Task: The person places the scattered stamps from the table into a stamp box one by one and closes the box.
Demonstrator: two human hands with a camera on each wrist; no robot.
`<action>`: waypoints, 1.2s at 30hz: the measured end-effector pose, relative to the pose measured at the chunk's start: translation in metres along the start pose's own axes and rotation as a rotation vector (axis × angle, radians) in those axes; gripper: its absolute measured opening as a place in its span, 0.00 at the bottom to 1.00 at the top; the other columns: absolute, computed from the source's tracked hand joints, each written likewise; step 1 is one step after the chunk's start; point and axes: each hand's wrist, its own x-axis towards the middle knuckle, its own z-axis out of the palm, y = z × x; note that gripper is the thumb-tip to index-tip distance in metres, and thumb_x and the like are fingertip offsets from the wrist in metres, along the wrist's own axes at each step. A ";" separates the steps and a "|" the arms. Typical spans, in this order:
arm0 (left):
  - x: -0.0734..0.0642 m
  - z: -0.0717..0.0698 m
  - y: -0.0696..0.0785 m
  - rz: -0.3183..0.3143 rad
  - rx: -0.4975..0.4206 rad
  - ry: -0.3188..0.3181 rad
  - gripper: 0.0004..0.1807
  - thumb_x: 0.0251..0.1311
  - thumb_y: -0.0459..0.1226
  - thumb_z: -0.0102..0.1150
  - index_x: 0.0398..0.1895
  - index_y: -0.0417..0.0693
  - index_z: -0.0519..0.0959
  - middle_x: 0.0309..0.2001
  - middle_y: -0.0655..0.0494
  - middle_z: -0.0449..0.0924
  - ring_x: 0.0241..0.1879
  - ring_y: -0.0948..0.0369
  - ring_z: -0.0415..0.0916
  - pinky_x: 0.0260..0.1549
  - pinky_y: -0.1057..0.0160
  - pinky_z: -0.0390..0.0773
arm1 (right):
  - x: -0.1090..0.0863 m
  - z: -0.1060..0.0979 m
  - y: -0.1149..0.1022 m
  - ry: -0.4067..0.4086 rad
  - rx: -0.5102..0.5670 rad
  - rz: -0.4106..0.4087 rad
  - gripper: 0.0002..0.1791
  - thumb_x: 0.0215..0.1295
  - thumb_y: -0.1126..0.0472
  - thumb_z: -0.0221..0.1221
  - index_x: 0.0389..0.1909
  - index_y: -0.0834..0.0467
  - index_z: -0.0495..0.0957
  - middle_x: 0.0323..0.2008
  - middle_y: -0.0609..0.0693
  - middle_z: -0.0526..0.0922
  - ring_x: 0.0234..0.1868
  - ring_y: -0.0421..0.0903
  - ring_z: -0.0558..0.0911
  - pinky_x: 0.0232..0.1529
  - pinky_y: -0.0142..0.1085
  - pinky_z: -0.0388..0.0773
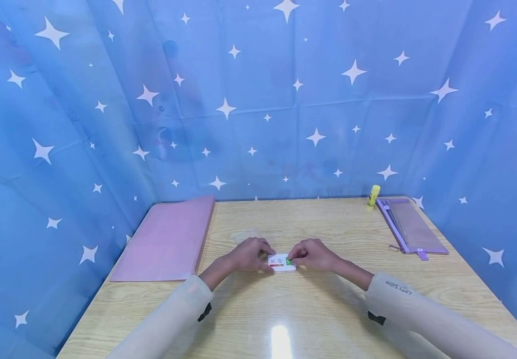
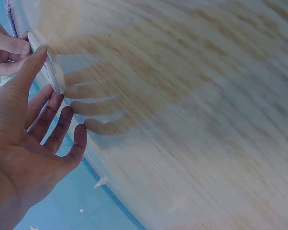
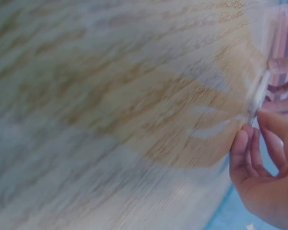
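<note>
A small flat white pack [image 1: 279,262] with printed lettering, a red stripe and a green patch lies between the two hands near the middle of the table. My left hand [image 1: 250,254] holds its left end, thumb on the near edge and fingers at the far edge. In the left wrist view the pack [image 2: 52,72] shows edge-on, between the left thumb and fingertips. At the other end, my right hand [image 1: 314,254] pinches the green corner with thumb and forefinger. The right wrist view shows those right fingers [image 3: 238,148] curled close to the tabletop; exactly what they pinch I cannot tell.
On the wooden table [image 1: 249,319], a pink folder [image 1: 164,239] lies at the left. A clear plastic piece [image 1: 246,234] is behind the left hand. At the back right stand a yellow glue stick [image 1: 373,196] and, beside it, a flat purple-edged zip pouch [image 1: 413,227]. A starry blue curtain [image 1: 258,129] encloses the table.
</note>
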 end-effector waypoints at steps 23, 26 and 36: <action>-0.001 -0.001 0.001 -0.016 -0.015 -0.003 0.28 0.50 0.48 0.83 0.54 0.47 0.88 0.50 0.57 0.85 0.47 0.63 0.79 0.46 0.69 0.77 | 0.000 0.000 0.000 -0.005 0.006 0.014 0.04 0.65 0.68 0.68 0.39 0.63 0.89 0.36 0.52 0.90 0.23 0.34 0.76 0.24 0.27 0.68; -0.001 -0.001 0.001 -0.021 -0.016 -0.005 0.29 0.50 0.49 0.83 0.54 0.47 0.88 0.51 0.57 0.85 0.47 0.63 0.79 0.46 0.68 0.77 | 0.000 0.000 0.000 -0.005 0.003 0.019 0.04 0.66 0.68 0.67 0.39 0.64 0.89 0.35 0.52 0.89 0.21 0.32 0.73 0.22 0.27 0.66; 0.000 0.000 0.000 -0.007 -0.014 -0.008 0.29 0.51 0.49 0.82 0.55 0.46 0.88 0.51 0.57 0.85 0.48 0.63 0.80 0.47 0.68 0.77 | -0.001 -0.001 -0.002 0.001 -0.001 0.013 0.05 0.66 0.68 0.67 0.40 0.64 0.89 0.37 0.53 0.89 0.25 0.36 0.79 0.24 0.27 0.70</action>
